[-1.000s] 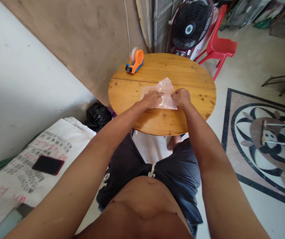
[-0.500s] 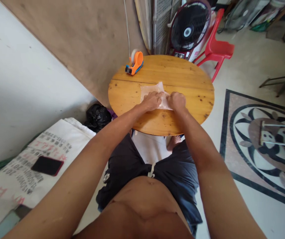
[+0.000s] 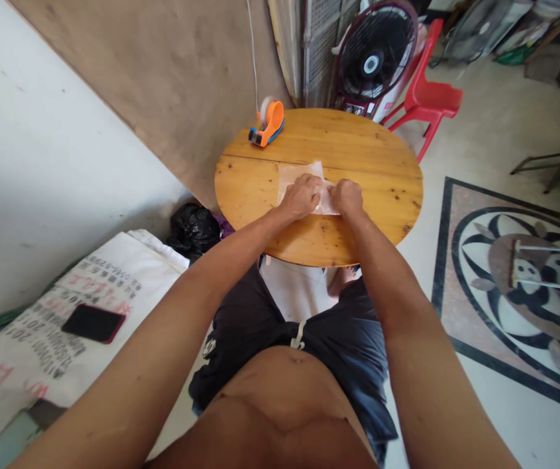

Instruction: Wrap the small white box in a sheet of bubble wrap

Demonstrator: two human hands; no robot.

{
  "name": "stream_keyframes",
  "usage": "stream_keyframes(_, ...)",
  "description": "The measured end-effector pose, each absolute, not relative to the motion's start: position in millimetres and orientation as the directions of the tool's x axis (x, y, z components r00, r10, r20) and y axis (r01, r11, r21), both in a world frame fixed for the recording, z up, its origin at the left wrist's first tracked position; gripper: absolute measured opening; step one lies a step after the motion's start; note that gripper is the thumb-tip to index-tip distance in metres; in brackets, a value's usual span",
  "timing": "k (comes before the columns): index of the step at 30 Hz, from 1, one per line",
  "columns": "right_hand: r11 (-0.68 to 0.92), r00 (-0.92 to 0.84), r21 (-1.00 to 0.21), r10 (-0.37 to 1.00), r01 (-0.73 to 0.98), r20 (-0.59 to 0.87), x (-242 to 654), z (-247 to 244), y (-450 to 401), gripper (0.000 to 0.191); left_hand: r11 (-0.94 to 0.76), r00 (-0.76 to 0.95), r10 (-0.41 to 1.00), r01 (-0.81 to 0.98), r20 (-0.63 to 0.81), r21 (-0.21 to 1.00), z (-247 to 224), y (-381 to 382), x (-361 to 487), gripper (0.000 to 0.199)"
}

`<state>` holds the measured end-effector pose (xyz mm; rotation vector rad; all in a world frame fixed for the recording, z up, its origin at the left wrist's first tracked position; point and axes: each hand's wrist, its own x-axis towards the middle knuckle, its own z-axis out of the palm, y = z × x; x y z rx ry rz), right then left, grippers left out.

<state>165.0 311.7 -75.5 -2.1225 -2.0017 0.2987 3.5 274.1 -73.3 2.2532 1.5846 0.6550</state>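
Observation:
A translucent, whitish plastic sheet [image 3: 287, 177] lies on the round wooden table [image 3: 378, 143], partly hidden under my hands. My left hand [image 3: 302, 195] presses on its middle, fingers bent and gripping the plastic near a fold. At the right end of the sheet, my right hand [image 3: 348, 195] is closed around the edge, with the fingertips mostly hidden. Beyond my left hand, an orange tape dispenser [image 3: 273, 120] with a roll of clear tape stands near the table's far left rim.
Behind the table are a dark red fan [image 3: 378, 52] and a red plastic chair [image 3: 431, 98]. To the left, a phone [image 3: 93, 323] rests on a stack of printed white sacks [image 3: 128, 260], beside a black plastic bag [image 3: 192, 228]. A brown board leans against the wall.
My left hand has shifted slightly on the sheet and its fingers are more bent. My right hand stays almost in place at the right end. The view has moved a little.

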Motion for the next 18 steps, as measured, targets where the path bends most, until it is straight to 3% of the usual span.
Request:
stream_keyframes(5,-0.081,0.075,-0.311,0.997,0.947,-0.030,161,-67,312,0.041,-0.400,0.320,0.916,0.758,0.240,0.515,-73,273,6,0.027)
stream_keyframes(18,-0.063,0.058,-0.447,0.998,0.892,-0.025,149,-59,323,0.028,-0.397,0.318,0.918,0.690,0.239,0.606,-89,283,-1,0.028)
